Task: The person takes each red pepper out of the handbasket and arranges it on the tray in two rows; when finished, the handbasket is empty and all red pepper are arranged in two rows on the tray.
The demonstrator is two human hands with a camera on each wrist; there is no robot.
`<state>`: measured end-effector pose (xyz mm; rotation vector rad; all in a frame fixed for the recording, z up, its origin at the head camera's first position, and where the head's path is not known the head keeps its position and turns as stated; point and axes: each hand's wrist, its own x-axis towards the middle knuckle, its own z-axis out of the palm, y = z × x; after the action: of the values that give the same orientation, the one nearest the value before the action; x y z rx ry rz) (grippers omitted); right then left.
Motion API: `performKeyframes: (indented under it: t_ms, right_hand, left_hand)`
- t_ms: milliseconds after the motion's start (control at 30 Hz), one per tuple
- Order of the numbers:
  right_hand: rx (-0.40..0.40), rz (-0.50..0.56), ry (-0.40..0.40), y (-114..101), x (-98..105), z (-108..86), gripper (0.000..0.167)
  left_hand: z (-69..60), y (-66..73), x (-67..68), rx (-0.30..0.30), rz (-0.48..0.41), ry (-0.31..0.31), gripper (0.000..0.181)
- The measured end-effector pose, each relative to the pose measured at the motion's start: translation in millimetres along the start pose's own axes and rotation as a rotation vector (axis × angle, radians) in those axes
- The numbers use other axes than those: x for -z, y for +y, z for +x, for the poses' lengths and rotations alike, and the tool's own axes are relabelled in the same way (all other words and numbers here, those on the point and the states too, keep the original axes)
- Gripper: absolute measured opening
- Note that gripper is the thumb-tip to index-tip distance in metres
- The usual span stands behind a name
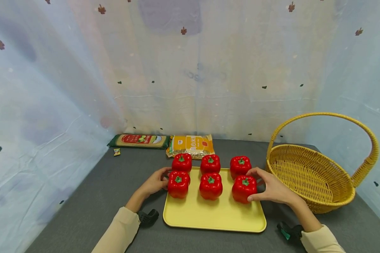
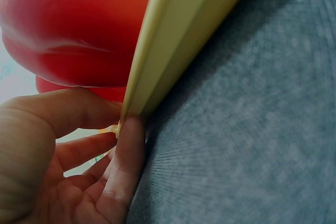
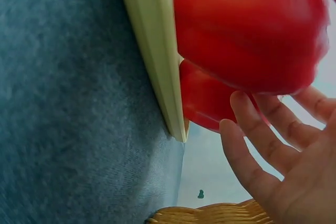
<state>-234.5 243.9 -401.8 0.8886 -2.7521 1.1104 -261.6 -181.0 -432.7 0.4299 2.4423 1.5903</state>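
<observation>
Several glossy red bell peppers with green stems stand in two rows on a yellow tray (image 1: 210, 218). At the tray's left side, my left hand (image 1: 155, 182) pinches the rim (image 2: 137, 85), beside the front left bell pepper (image 1: 178, 185). In the left wrist view, the thumb is at the rim and a finger lies against its outer wall. My right hand (image 1: 273, 186) curves round the front right bell pepper (image 1: 242, 190), thumb at its near side and fingers behind. The back right bell pepper (image 3: 202, 95) shows past those fingers. Contact on the far side is hidden.
A yellow wicker basket (image 1: 304, 172) with a tall handle stands right of the tray. Behind the tray lie a yellow grain bag (image 1: 191, 146) and a long green packet (image 1: 139, 140). A small wrapped packet (image 1: 116, 151) sits at the left. Patterned curtains enclose the grey table.
</observation>
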Motion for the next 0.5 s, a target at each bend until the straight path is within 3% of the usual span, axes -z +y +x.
performKeyframes:
  t_ms: [167,500]
  right_hand:
    - [0.025,-0.005,-0.006,0.3,1.0,-0.5,0.065]
    - [0.074,0.001,0.005,2.3,2.6,-2.0,0.062]
  left_hand:
    - [12.2,-22.9,0.9,0.008,0.009,0.008,0.054]
    - [13.6,-25.2,0.9,0.014,-0.002,0.020,0.054]
